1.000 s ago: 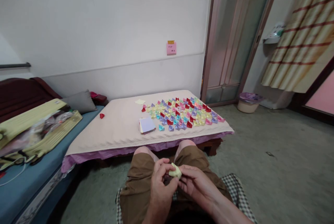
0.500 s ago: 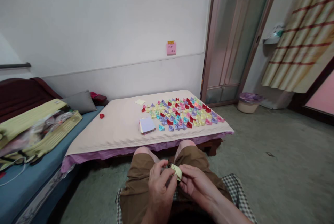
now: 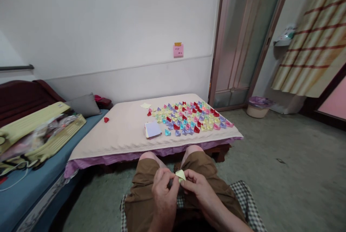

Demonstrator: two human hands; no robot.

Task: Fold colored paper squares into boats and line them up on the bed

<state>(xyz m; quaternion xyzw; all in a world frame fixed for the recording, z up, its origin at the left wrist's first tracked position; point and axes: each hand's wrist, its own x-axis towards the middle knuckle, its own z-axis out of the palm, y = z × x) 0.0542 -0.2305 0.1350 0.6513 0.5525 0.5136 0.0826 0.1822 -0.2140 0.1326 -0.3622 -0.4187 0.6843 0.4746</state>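
Observation:
Over my lap, my left hand (image 3: 164, 191) and my right hand (image 3: 196, 188) are both pinched on a small pale yellow folded paper piece (image 3: 180, 175). The fingertips of both hands meet around it, just above my brown shorts. Ahead, on the low cloth-covered table (image 3: 121, 141), lie several small folded paper pieces (image 3: 189, 118) in red, yellow, pink, blue and purple, spread in a patch on its right half. A stack of square paper sheets (image 3: 152, 130) rests near the table's front edge, left of the patch.
One red folded piece (image 3: 106, 119) lies alone at the table's left side. A blue-covered bed (image 3: 29, 185) with a yellow mat and bags runs along the left. A bin (image 3: 256, 106) stands by the glass door. A pink note (image 3: 178, 50) is stuck on the wall.
Both hands have shifted slightly up and turned the yellow paper between the fingertips; it now shows a small pointed fold. The table's contents are unchanged.

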